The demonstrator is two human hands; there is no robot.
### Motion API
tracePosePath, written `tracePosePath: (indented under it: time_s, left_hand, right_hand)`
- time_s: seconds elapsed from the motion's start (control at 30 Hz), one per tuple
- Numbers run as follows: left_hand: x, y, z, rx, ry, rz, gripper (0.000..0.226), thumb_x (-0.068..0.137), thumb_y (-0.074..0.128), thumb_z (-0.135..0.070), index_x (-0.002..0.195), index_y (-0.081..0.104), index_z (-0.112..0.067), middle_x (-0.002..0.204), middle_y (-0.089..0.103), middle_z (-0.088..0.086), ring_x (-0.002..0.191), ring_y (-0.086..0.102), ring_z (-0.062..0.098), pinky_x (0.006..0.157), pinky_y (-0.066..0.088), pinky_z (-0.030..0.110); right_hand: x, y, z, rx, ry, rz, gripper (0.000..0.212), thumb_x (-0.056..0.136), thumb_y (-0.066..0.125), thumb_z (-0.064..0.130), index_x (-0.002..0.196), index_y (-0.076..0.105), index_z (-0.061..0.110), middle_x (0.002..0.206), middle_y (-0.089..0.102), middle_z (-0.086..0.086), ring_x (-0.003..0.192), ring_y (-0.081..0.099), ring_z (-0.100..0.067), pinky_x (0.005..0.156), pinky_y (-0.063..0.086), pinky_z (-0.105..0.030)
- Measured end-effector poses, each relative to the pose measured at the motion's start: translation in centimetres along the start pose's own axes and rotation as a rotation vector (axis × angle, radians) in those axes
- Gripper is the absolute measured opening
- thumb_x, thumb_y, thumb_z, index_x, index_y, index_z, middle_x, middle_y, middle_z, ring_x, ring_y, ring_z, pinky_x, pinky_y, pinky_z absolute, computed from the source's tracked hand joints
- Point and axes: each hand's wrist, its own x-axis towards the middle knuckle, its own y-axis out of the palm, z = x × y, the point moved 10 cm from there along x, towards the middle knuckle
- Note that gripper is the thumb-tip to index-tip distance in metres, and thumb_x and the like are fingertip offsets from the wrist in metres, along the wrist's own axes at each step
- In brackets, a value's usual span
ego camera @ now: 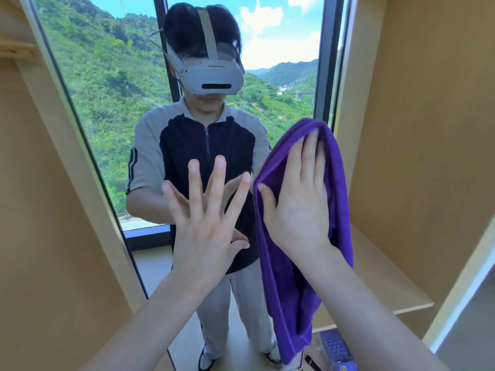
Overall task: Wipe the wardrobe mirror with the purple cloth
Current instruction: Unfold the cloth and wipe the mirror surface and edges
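While the left hand [207,210] spreads wide with all fingers fanned apart, its palm lies flat toward the wardrobe mirror [112,84], where its reflection meets it fingertip to fingertip; it holds nothing. The right hand [300,202] is also open and flat, fingers close together and pointing up, pressing the purple cloth [289,277] against the glass on the right part of the mirror. The two hands are side by side, a little apart, with the right thumb near the left hand's little finger.

The cloth is a deep violet towel with a soft nap. It is draped over the fingertips of the right hand, bunched at the top, and hangs down below the wrist in long folds, its lower edge loose.

The mirror is tall and narrow with a thin dark frame, set between light wooden wardrobe panels [428,129]. In it stands the reflected person, wearing a grey headset, before a large window with green hills and a bright cloudy sky. A wooden shelf [388,285] runs at lower right.
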Motion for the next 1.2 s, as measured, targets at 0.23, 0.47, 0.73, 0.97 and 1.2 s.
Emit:
tracePosePath:
  time_s: [0.23,0.47,0.73,0.97,1.2]
  left_hand:
    - [0.0,0.1,0.1,-0.035,-0.006,-0.001,0.14,0.052,0.09,-0.066,0.165,0.018,-0.026,0.173,0.001,0.016,0.156,-0.003,0.05,0.114,0.0,0.081]
    - [-0.1,0.0,0.1,-0.032,-0.012,-0.004,0.143,0.052,0.091,-0.066,0.166,0.013,-0.028,0.173,0.0,0.014,0.156,-0.004,0.048,0.115,-0.002,0.079]
    - [-0.2,-0.1,0.1,-0.038,-0.017,-0.007,0.141,0.052,0.091,-0.064,0.165,0.016,-0.028,0.174,0.0,0.013,0.157,-0.005,0.046,0.117,-0.006,0.075]
    - [-0.1,0.0,0.1,-0.029,-0.025,0.012,0.137,0.052,0.09,-0.067,0.164,0.022,-0.028,0.174,0.0,0.012,0.157,-0.005,0.046,0.118,-0.007,0.074]
    - [-0.2,-0.2,0.2,-0.019,-0.03,0.02,0.139,0.053,0.088,-0.069,0.165,0.016,-0.029,0.174,0.0,0.012,0.157,-0.005,0.045,0.119,-0.008,0.073]
  right_hand:
    - [-3.1,2.9,1.6,-0.167,-0.386,0.064,0.078,0.101,0.052,0.022,0.161,0.006,0.003,0.17,0.001,-0.015,0.155,0.012,-0.035,0.127,0.009,-0.041]
    - [-6.6,4.6,-4.9,-0.209,-0.341,0.166,0.077,0.1,0.054,0.043,0.161,0.014,0.02,0.169,0.006,0.003,0.151,0.021,-0.027,0.122,0.026,-0.042]
    - [2.3,-0.2,-3.2,-0.058,-0.238,-0.01,0.084,0.1,0.043,0.061,0.163,0.002,0.022,0.17,-0.014,0.005,0.157,-0.003,-0.021,0.122,0.003,-0.033]
    - [-0.4,2.3,0.9,-0.145,-0.616,0.021,0.066,0.107,0.037,0.03,0.162,0.006,0.013,0.171,-0.001,-0.008,0.155,0.001,-0.023,0.126,-0.007,-0.029]
    - [-4.3,4.8,-3.0,-0.249,-0.73,0.166,0.073,0.104,0.039,0.023,0.162,-0.003,0.015,0.169,-0.008,0.0,0.157,0.001,-0.014,0.127,0.003,-0.031]
